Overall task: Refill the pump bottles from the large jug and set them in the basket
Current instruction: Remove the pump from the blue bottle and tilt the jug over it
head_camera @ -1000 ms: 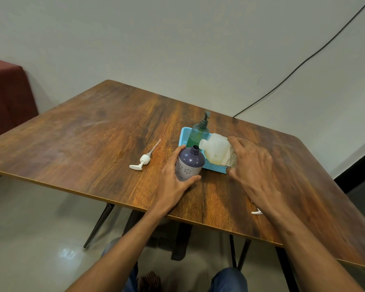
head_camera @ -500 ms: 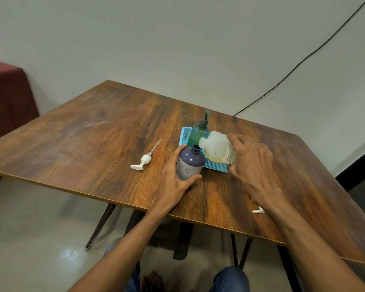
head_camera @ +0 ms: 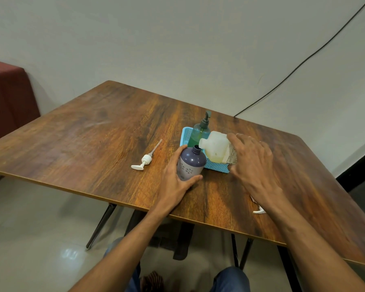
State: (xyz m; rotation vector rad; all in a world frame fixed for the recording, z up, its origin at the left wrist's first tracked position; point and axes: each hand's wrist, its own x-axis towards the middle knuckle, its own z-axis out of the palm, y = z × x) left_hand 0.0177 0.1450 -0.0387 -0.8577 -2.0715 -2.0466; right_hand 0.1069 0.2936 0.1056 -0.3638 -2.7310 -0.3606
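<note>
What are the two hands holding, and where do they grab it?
The left hand grips the purple bottle round its body; the right hand holds the tilted white jug by its bottom end.

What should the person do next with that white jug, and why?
Probably tip the jug a little further. The right hand holds it tilted, spout beside the open neck of the purple bottle, which the left hand grips, but the yellowish liquid sits low in the jug, short of the spout.
</note>
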